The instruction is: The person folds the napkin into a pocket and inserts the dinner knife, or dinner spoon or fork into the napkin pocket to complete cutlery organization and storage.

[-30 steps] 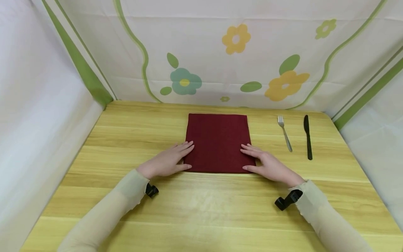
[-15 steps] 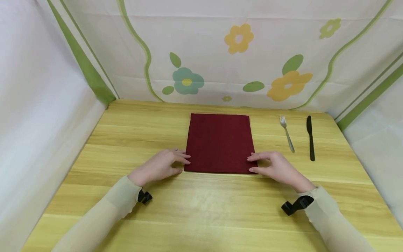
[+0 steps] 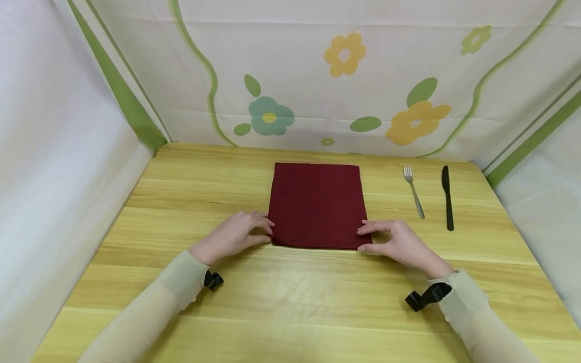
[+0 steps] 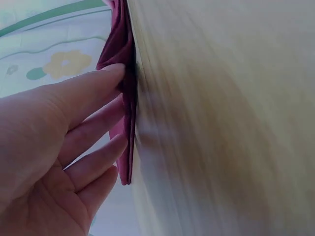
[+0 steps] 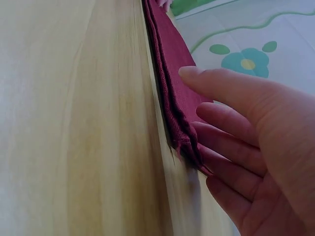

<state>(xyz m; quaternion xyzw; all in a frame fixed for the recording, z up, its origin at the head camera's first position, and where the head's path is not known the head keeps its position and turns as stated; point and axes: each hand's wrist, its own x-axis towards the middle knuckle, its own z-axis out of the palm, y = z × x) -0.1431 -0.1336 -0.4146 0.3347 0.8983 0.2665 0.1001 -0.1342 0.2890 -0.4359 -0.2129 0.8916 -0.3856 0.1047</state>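
Note:
A folded dark red cloth napkin [image 3: 320, 201] lies flat on the wooden table, its stacked layers visible along the near edge. At its near left corner, my left hand [image 3: 236, 233] pinches the cloth between thumb and fingers. The left wrist view shows the thumb [image 4: 110, 74] against a raised, buckled fold there. On the opposite side, my right hand [image 3: 396, 243] rests at the near right corner with fingers loosely bent. In the right wrist view its thumb [image 5: 221, 83] lies over the cloth and the fingertips meet the side edge.
To the right of the napkin lie a silver fork [image 3: 413, 192] and a black knife [image 3: 447, 197], both roughly upright in view. A white curtain [image 3: 308, 70] printed with flowers stands behind the wooden table [image 3: 290, 297] and along both sides.
Both hands have slid from flat on the napkin's sides down to its near corners. The left thumb and fingers have closed on the left corner, which is now pushed inward and slightly raised.

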